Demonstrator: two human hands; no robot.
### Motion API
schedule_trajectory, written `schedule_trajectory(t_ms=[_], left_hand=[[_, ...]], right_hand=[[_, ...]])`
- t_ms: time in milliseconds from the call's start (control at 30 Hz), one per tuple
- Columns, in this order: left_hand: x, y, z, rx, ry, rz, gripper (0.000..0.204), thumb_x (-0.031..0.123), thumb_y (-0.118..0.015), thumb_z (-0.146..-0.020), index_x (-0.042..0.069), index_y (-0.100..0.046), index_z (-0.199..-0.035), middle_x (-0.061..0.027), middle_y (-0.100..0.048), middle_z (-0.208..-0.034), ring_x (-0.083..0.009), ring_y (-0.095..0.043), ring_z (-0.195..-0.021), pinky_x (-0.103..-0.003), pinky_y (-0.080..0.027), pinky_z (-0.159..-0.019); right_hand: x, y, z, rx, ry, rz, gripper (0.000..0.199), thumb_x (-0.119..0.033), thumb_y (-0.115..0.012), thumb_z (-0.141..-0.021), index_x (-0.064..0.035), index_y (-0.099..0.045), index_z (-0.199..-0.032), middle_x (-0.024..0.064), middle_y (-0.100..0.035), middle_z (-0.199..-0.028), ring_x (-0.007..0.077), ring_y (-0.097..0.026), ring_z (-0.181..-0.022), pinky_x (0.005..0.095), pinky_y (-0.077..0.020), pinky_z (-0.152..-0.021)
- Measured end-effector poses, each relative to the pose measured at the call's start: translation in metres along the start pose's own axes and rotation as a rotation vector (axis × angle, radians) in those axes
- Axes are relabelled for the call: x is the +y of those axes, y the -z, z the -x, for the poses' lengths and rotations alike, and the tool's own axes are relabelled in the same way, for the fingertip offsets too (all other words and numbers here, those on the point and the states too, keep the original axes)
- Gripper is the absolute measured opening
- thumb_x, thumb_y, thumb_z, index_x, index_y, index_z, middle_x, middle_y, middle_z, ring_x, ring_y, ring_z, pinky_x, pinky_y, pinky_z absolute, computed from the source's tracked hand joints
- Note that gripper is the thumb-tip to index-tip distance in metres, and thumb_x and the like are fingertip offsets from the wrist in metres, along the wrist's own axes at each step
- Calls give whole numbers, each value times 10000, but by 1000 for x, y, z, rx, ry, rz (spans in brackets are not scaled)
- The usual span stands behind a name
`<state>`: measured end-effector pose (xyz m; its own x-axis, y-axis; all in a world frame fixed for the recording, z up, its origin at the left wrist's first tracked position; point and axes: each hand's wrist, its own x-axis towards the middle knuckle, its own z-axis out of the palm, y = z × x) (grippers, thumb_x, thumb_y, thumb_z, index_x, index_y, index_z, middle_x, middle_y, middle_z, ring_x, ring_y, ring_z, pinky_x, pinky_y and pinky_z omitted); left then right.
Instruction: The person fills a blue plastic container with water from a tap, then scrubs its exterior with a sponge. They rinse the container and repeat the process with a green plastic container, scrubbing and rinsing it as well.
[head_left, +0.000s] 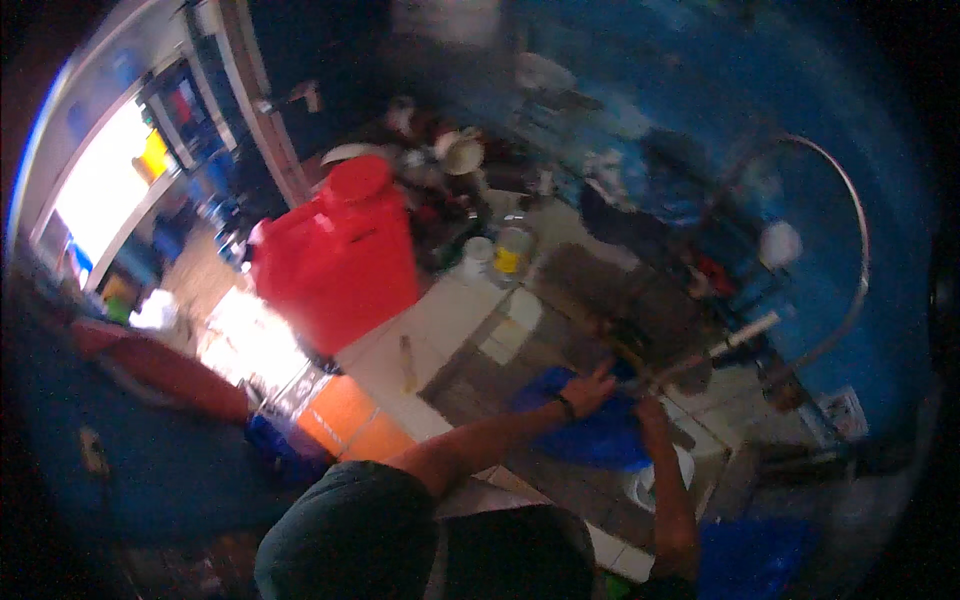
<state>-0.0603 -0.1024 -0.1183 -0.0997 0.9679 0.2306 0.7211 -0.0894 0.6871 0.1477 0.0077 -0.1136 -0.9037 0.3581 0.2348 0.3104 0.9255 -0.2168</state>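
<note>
Over the tiled counter, both my arms reach toward a blue, shiny thing (pixel 585 432), a basin or a plastic bag; blur hides which. My left hand (pixel 590 389), with a dark band at the wrist, lies over its far edge, fingers stretched apart. At its right edge is my right hand (pixel 652 420), fingers bent downward and too blurred to read. A pale pipe-like spout (pixel 720 350) slants down just beyond my hands. Beside my right forearm a white round dish or tub (pixel 665 480) is partly covered.
A large red jug-like container (pixel 345 255) stands at the counter's left. Past it are a bottle with a yellow label (pixel 512 248) and a white cup (pixel 478 254). A curved hose (pixel 862 230) arcs at right. Orange floor tiles (pixel 350 415) show lower left.
</note>
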Motion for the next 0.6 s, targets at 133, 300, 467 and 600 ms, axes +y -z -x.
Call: schedule_trajectory(t_ms=[133, 300, 467, 600], left_hand=[[-9, -15, -3, 50, -39, -37, 265, 219, -459, -870, 103, -427, -1105, -201, -308, -1359, -382, -619, -780, -460, -527, -607], [-14, -24, -2, 83, -47, -21, 317, 215, -460, -871, 117, -395, -1165, -225, -297, -1360, -367, -622, -742, -450, -524, -586], [-13, -21, -4, 17, -21, -49, 339, 216, -450, -876, 117, -383, -1193, -236, -284, -1367, -377, -617, -719, -443, -524, -590], [-9, -23, -5, 47, 63, -6, 329, 210, -456, -871, 106, -394, -1176, -246, -287, -1362, -383, -619, -713, -446, -523, -568]], right_hand=[[-7, 4, -7, -183, -156, -26, 291, -157, -566, -770, -92, -595, -1051, 161, -603, -1063, 310, -605, -876, 374, -490, -735], [26, -14, -2, -164, -83, 67, 241, -126, -576, -732, -48, -616, -957, 181, -597, -888, 329, -574, -780, 403, -463, -690], [38, 1, 22, 65, -398, -80, 241, -67, -586, -720, -9, -597, -953, 196, -581, -850, 336, -557, -760, 406, -451, -685], [13, 7, 30, 351, -743, 75, 202, -131, -558, -793, 13, -603, -926, 197, -587, -839, 351, -552, -748, 414, -449, -694]])
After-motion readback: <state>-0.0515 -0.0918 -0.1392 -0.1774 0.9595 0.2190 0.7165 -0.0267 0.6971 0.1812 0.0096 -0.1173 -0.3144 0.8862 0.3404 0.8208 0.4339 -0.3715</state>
